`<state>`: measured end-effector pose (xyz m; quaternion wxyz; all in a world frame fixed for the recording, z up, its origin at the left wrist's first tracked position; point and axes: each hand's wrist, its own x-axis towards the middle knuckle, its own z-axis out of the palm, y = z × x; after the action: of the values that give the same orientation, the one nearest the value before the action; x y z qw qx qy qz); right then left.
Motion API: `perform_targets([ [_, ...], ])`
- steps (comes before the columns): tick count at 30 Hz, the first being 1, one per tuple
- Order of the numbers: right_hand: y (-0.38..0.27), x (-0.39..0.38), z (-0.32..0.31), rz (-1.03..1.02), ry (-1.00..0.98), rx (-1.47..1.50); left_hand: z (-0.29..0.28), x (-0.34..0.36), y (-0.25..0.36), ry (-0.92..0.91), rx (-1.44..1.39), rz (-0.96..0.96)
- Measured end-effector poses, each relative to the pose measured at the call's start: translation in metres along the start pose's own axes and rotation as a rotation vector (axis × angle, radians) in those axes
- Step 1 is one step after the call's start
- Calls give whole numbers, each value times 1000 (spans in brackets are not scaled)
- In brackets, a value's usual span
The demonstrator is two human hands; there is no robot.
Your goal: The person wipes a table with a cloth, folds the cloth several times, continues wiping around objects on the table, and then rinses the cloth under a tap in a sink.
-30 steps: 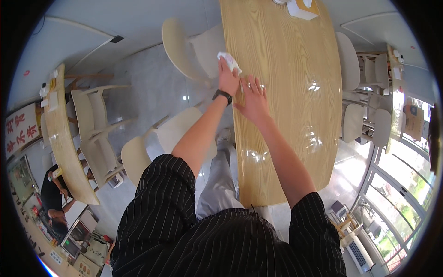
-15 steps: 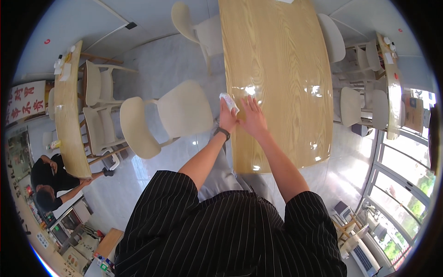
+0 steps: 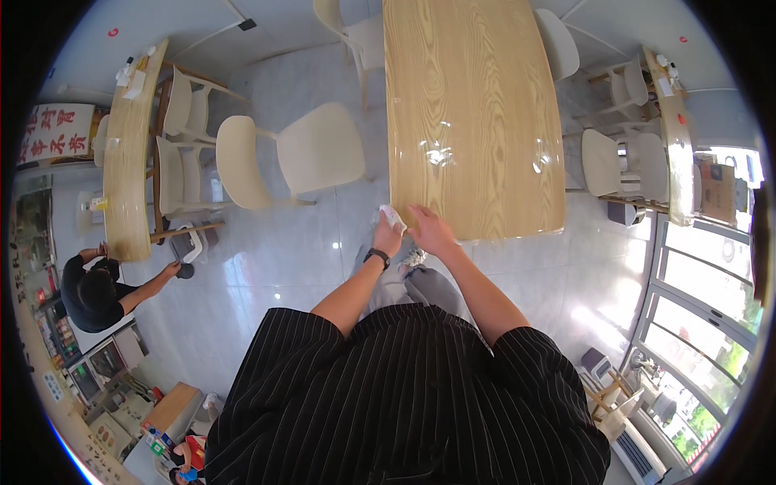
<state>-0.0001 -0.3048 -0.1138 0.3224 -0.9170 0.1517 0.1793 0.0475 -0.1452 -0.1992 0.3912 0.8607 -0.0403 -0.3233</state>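
A crumpled white cloth or tissue (image 3: 392, 218) is gripped in my left hand (image 3: 386, 236), just beside the near left corner of the light wood-grain table (image 3: 477, 105). My right hand (image 3: 430, 230) is right next to it at that same corner, open, with its fingers over the table's edge. The tabletop is glossy and reflects the ceiling lights. My grey-trousered legs show below both hands, partly hidden by my striped shirt.
A pale chair (image 3: 319, 145) stands left of the table, another (image 3: 558, 40) along its right side. Side tables (image 3: 125, 186) with chairs line both sides. A person in black (image 3: 93, 295) is at the left, another person (image 3: 190, 457) at the lower left. Glass doors (image 3: 687, 307) are at right.
Both hands have moved along the table's left edge toward its near corner, the cloth still in my left. The table now sits farther forward of my body. The person at left has shifted.
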Motion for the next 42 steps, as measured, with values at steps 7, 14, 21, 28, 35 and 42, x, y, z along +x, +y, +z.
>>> perform_targets([
  [7, -4, -46, 28, -40, -30, 408, -59, -34, -12, -482, -874, -420],
  [14, -55, -83, -21, -166, 192, 496, -96, -57, 22, -531, -1009, -221],
  [21, -73, -92, -47, -112, 315, 505, -98, -69, 51, -519, -948, -79],
  [28, -8, -85, -74, -299, 633, 317, -74, -61, 133, -682, -932, -122],
  [35, 124, -65, -81, 369, 240, 1231, 11, 3, 149, -523, -534, -327],
  [42, 178, -38, -67, 333, 92, 1250, 72, 23, 163, -499, -561, -436],
])
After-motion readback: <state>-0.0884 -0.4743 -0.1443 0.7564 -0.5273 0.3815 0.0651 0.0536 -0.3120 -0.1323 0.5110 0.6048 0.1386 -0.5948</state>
